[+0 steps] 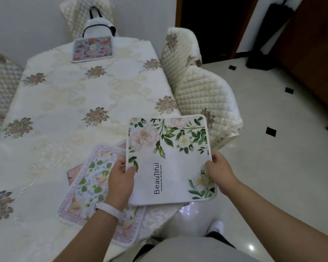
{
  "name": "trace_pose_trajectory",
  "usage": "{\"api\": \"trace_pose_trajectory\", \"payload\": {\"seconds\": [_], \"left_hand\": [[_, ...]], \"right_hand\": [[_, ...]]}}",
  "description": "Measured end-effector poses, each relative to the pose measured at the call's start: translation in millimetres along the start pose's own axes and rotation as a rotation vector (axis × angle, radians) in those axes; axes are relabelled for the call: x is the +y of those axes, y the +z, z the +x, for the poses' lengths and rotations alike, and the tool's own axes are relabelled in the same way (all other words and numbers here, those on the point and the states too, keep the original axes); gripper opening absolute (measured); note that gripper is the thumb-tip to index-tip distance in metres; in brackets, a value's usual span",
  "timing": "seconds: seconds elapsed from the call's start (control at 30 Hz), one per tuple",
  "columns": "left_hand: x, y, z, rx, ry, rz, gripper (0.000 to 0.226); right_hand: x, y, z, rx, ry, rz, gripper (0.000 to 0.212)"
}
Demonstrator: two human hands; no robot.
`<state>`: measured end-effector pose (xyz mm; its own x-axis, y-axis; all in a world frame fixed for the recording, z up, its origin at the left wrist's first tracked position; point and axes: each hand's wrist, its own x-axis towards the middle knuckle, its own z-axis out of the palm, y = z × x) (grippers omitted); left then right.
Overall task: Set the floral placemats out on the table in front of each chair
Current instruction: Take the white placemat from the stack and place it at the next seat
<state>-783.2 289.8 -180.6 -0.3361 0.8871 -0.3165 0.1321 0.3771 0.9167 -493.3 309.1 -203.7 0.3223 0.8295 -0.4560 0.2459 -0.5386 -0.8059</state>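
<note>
White placemat (170, 159) with green leaves and "Beautiful" print held above near right table corner, long axis running away from person, tilted slightly, far end over table edge beside quilted chair (201, 95). Left hand (119, 178) pinches left edge, thumb on top. Right hand (219, 171) grips right edge. Below left: pink-bordered placemat (87, 184) lying on tablecloth (64, 103), a pink mat under it. Far end: colourful placemat (92, 49), flat, long axis crosswise, before far chair (76, 17).

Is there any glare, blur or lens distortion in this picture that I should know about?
Head view: the wide lens bends the table edges and the wall lines; small bright glare spots sit on the glossy floor; the far placemat looks soft, while the one in both hands is sharp enough to read "Beautiful".
</note>
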Motion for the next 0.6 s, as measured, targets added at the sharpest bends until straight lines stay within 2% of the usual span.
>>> {"api": "trace_pose_trajectory", "payload": {"seconds": [0.17,0.6], "left_hand": [[30.7,84.6,-19.3,-0.03,0.042,0.029,0.013],[93.7,310.7,-58.0,-0.154,0.066,0.037,0.013]], "right_hand": [[11.9,-84.4,22.5,0.026,-0.014,0.068,0.019],[55.7,-304.4,86.0,0.23,0.003,0.212,0.024]]}}
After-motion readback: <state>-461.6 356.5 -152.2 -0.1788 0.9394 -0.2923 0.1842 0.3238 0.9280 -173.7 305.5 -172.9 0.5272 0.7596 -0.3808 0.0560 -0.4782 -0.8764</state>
